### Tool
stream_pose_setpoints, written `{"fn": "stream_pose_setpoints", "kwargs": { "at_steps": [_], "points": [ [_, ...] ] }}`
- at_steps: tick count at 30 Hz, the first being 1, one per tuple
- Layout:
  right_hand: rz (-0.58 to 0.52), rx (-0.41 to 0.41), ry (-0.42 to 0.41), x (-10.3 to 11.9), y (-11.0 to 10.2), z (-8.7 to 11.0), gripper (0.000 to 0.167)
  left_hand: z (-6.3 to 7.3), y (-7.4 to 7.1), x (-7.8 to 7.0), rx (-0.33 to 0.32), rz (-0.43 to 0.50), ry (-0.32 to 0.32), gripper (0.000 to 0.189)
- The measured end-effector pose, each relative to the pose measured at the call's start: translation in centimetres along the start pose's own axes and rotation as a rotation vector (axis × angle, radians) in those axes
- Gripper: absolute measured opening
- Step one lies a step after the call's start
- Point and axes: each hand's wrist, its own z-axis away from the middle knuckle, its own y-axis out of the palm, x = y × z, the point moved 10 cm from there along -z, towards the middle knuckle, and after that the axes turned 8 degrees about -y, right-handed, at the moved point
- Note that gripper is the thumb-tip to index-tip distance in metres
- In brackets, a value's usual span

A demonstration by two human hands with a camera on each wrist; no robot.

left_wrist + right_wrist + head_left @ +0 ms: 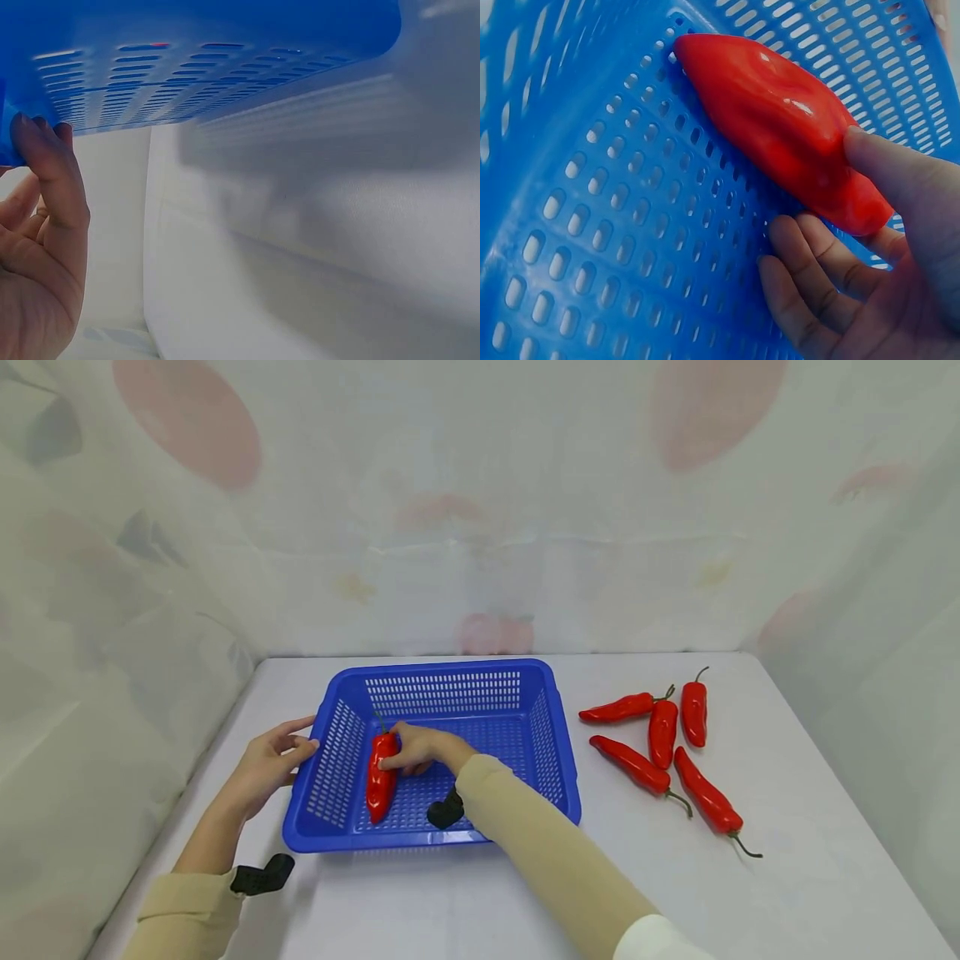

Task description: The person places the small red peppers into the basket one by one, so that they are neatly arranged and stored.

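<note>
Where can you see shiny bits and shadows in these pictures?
Right wrist view: white glare spots on the pepper that the right hand holds; left wrist view: a broad, soft-edged grey shadow on the white tabletop below the blue basket; head view: little glints on the loose peppers, and a faint shadow beside the left sleeve.

Pale sheeting [480,468] printed with faded red, grey and yellow shapes hangs behind a white tabletop [420,910] and along both its sides, marking the setting as a screened-off, booth-like work area. Whether it stands in a home, a lab or a workshop cannot be told from inside the sheeting.
</note>
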Motion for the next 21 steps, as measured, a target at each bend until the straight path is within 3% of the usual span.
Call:
{"fn": "stream_pose_setpoints", "kwargs": {
  "at_steps": [10,21],
  "points": [
    [0.070,-0.021,0.027,-0.13,0.03,-0.21,0.064,0.04,-0.10,0.05,-0.005,-0.007,-0.001,0.062],
    [0.063,-0.038,0.043,-0.34,-0.08,-0.39,0.065,-0.03,-0.04,0.15,-0.004,-0.001,-0.002,0.063]
  ]
}}
